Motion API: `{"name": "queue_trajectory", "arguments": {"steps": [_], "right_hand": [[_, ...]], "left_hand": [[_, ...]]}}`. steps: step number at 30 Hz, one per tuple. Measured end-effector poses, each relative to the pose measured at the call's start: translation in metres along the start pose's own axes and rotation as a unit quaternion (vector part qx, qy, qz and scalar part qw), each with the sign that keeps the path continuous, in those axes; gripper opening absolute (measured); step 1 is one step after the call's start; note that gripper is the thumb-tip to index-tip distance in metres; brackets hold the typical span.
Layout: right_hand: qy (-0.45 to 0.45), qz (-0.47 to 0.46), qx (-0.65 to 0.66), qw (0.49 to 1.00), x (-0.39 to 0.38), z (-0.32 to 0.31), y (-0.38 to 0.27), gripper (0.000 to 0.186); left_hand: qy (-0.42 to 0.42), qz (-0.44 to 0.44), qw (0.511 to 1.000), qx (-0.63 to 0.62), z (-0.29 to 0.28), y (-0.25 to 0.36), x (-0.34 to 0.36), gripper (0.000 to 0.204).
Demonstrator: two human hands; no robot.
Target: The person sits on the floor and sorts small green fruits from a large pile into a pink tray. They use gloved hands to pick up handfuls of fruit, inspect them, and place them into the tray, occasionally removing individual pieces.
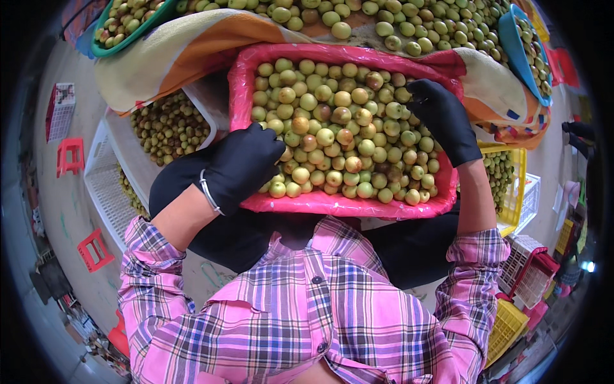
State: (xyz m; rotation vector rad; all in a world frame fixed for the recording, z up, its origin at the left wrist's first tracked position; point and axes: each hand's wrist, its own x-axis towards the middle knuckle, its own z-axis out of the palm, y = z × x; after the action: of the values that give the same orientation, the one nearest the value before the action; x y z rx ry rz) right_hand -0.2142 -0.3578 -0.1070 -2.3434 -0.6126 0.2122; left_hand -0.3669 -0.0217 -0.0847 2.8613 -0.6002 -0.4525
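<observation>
A red tub with a plastic lining (pixel 240 89) full of round yellow-green, partly brownish fruits (pixel 343 115) sits before me. My left hand (pixel 246 163), in a black glove with a silver bracelet at the wrist, rests over the tub's left side with its fingers curled down among the fruits; what they hold is hidden. My right hand (pixel 441 115), also black-gloved, is at the tub's upper right with its fingers bent in beside the fruits; I cannot make out what, if anything, is in them.
Behind the tub, an orange-and-cream blanket (pixel 160 57) borders a fruit pile (pixel 416 25), with a green basin (pixel 105 38) and blue basin (pixel 518 70). Fruit crates (pixel 109 185) flank me, one yellow (pixel 511 211). Red stools (pixel 70 157) and stacked baskets (pixel 524 275) stand on the floor.
</observation>
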Motion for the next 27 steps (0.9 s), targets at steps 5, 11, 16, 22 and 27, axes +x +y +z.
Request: {"name": "queue_trajectory", "arguments": {"steps": [5, 11, 16, 22, 27], "right_hand": [[-0.039, -0.019, -0.029, 0.999, -0.009, 0.012, 0.004, 0.034], [-0.026, -0.069, -0.111, 0.991, -0.018, 0.041, -0.026, 0.04], [0.036, -0.025, -0.106, 0.993, -0.004, 0.006, -0.009, 0.04], [0.071, 0.016, -0.047, 0.996, 0.01, -0.003, 0.054, 0.04], [0.036, 0.055, -0.042, 0.997, 0.013, -0.016, 0.042, 0.026]], "left_hand": [[0.144, 0.028, 0.985, -0.088, -0.011, 0.004, 0.033, 0.019], [0.236, 0.149, 0.96, 0.001, 0.012, 0.047, 0.107, 0.029], [0.23, 0.12, 0.964, 0.051, 0.025, 0.058, 0.116, 0.028], [0.238, 0.099, 0.966, -0.013, 0.027, 0.062, 0.129, 0.027], [0.257, 0.012, 0.947, -0.194, -0.023, 0.001, 0.094, 0.037]]}}
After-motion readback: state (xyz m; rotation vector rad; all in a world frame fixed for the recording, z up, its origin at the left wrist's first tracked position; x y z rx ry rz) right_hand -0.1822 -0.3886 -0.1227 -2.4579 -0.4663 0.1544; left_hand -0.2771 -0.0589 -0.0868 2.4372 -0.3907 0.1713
